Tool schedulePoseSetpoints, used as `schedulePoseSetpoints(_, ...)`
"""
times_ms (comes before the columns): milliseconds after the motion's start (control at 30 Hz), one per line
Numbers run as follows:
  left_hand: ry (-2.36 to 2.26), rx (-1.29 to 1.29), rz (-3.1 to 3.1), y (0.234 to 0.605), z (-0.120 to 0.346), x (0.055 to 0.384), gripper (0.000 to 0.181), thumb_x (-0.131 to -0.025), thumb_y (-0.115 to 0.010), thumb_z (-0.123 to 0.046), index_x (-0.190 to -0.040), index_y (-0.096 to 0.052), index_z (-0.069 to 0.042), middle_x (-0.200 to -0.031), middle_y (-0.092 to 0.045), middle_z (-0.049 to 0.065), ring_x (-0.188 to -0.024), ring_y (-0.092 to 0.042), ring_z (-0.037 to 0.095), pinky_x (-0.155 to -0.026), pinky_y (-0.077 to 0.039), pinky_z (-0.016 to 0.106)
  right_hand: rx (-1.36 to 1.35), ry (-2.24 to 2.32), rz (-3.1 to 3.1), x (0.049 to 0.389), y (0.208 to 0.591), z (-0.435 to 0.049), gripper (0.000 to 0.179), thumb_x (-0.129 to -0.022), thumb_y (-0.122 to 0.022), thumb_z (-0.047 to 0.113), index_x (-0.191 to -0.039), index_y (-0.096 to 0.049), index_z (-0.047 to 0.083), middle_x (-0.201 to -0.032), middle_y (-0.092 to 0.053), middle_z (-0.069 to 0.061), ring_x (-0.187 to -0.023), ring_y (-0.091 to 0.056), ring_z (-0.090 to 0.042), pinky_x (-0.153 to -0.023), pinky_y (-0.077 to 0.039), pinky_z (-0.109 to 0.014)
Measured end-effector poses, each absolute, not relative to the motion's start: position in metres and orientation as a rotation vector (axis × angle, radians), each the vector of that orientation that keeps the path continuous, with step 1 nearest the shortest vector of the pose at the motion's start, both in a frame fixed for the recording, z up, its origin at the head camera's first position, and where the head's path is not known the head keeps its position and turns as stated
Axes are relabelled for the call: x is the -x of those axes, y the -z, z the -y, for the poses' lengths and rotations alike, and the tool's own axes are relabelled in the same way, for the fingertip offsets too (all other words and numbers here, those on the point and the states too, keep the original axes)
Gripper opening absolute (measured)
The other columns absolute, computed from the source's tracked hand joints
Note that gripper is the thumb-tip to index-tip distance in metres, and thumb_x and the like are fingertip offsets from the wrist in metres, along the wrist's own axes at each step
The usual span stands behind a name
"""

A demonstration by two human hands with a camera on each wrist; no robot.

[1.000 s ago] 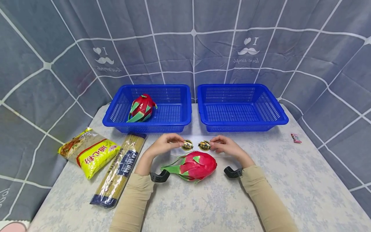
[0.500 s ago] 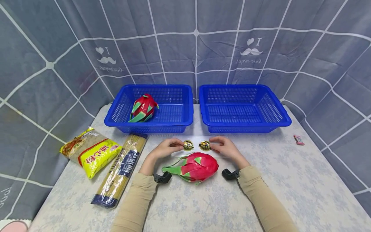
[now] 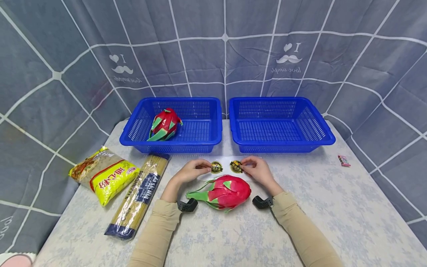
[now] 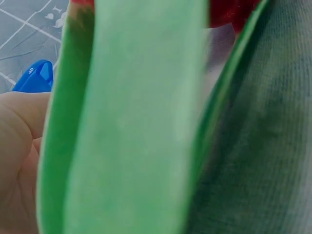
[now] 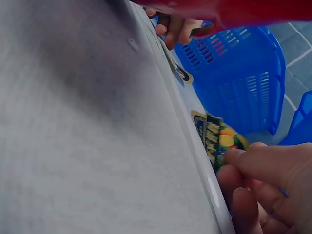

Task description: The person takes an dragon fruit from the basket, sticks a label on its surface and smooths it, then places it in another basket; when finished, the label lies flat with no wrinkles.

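Sticker (image 3: 235,167) sat between both hands in the head view, its rim pinched by the right hand (image 3: 259,171); left hand (image 3: 190,170) was by its twin (image 3: 216,167), grip unclear! Left wrist: green leaves (image 4: 136,117) loomed large. Right wrist: that sticker bent upward, likely light, flimsy, tacky; its rim looked the safest hold.

The right sticker (image 3: 235,166) looks smooth, the near dragon fruit (image 3: 231,194) softly glossy. The far right basket (image 3: 283,142) is plastic, my right sleeve (image 3: 303,231) matt cloth.

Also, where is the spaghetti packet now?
In the head view, the spaghetti packet lies at left on the table, between the yellow bag and the left sleeve.
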State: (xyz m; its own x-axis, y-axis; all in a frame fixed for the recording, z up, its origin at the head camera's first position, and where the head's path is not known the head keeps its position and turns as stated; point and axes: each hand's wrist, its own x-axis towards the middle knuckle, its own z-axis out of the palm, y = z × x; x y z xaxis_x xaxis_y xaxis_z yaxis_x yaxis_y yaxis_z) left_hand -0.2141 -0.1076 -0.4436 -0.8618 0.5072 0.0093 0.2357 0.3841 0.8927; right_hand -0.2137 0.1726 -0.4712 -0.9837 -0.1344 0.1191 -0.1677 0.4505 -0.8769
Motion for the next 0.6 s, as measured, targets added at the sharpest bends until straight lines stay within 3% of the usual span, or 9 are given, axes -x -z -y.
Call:
schedulePoseSetpoints(200,-1.423,-0.707,-2.499,0.429,0.1,0.21,0.024,-0.09,-0.063,-0.02,-0.106,-0.066,-0.003,-0.095,-0.066,0.007,-0.09,-0.059,0.021,-0.08,-0.048,0.034,-0.209,-1.711,2.596,0.214,0.468,-0.173,0.019,-0.082,-0.071,0.007,-0.098,-0.066,-0.002,-0.087,-0.067,-0.012,-0.067,-0.06,-0.013,-0.058,-0.05,-0.022)
schedulePoseSetpoints(300,-1.458,-0.873,-2.414,0.416,0.092,0.203,0.024,-0.083,-0.071,-0.021,-0.102,-0.066,-0.007,-0.097,-0.064,0.01,-0.091,-0.058,0.028,-0.078,-0.048,0.039,-0.206,-1.755,2.564,0.213,0.46,-0.175,0.022,-0.082,-0.072,0.008,-0.1,-0.066,-0.003,-0.087,-0.067,-0.012,-0.067,-0.057,-0.01,-0.055,-0.047,-0.021)
schedulePoseSetpoints(367,-1.442,-0.997,-2.306,0.408,0.085,0.197,0.034,-0.076,-0.078,-0.019,-0.104,-0.063,-0.007,-0.102,-0.063,0.011,-0.096,-0.056,0.029,-0.082,-0.047,0.042,-0.21,-1.801,2.537,0.21,0.447,-0.175,0.023,-0.083,-0.071,0.007,-0.101,-0.065,-0.005,-0.088,-0.067,-0.013,-0.068,-0.056,-0.009,-0.055,-0.045,-0.021)
schedulePoseSetpoints(500,-1.292,-1.145,-2.233,0.4,0.072,0.187,0.048,-0.068,-0.085,-0.023,-0.107,-0.061,-0.013,-0.107,-0.06,0.0,-0.105,-0.052,0.018,-0.088,-0.045,0.036,-0.27,-1.984,2.429,0.204,0.423,-0.177,0.019,-0.085,-0.068,0.005,-0.099,-0.063,-0.006,-0.089,-0.067,-0.005,-0.074,-0.058,-0.008,-0.065,-0.048,-0.023)
schedulePoseSetpoints(600,-1.29,-1.133,-2.241,0.4,0.068,0.186,0.041,-0.072,-0.082,-0.023,-0.107,-0.061,-0.014,-0.106,-0.059,-0.005,-0.103,-0.052,0.011,-0.087,-0.046,0.031,-0.364,-2.186,2.315,0.202,0.413,-0.183,0.009,-0.085,-0.066,0.003,-0.094,-0.063,0.005,-0.087,-0.065,0.004,-0.079,-0.06,-0.007,-0.074,-0.05,-0.026)
